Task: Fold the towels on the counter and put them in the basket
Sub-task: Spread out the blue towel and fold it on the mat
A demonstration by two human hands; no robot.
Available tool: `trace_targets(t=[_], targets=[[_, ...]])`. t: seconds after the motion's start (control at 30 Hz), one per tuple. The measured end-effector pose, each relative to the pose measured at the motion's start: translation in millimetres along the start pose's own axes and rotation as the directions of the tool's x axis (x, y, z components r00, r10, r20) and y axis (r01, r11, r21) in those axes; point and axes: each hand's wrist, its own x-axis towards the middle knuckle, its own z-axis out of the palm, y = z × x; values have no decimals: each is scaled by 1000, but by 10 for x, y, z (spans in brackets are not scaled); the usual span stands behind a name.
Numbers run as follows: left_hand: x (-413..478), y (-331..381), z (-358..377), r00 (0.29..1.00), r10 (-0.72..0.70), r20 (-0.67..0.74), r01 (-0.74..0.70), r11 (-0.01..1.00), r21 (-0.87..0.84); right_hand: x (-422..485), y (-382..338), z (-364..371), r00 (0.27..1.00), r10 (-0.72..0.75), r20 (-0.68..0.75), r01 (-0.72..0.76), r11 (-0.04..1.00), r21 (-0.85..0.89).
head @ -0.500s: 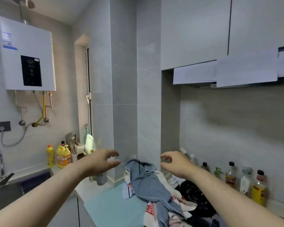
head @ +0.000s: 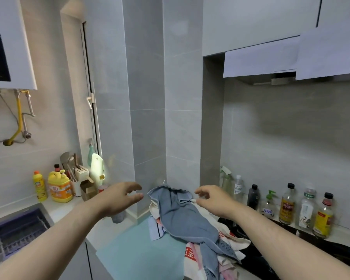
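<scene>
Towels (head: pixel 182 217) lie heaped on counter (head: pixel 69 205) (sink (head: pixel 47 214) holds a rack (head: pixel 22 233)).

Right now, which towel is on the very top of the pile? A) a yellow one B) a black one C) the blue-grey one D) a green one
C: the blue-grey towel lies draped over the others, with a white-and-red towel showing from underneath it.
</scene>
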Motion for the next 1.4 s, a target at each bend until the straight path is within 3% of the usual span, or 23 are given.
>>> trace_targets(t=[0.63, 0.8, 1.03, 1.27, 1.4], targets=[[1959, -1183, 530, 955, 246, 165, -245, 969, -23, 1252, 137, 822, 967, 254, -8, -254, 967, 9], [2399, -1354, 817, 946, 226, 232, -233, 973, 0, 1650, 468, 952, 963, 271, -10, -271, 963, 4], [3057, -1495, 1129, 926, 205, 317, -243, 966, 87, 2205, 926, 1361, 951, 310, -25, -300, 936, 184], [3545, -1797, 1693, 870, 228, 438, -243, 970, -22, 2540, 1188, 1882, 930, 366, 23, -365, 919, 147], [3747, -1959, 2105, 843, 258, 472, -162, 959, -234, 2541, 1335, 2291, 911, 406, 74, -411, 909, 72]])
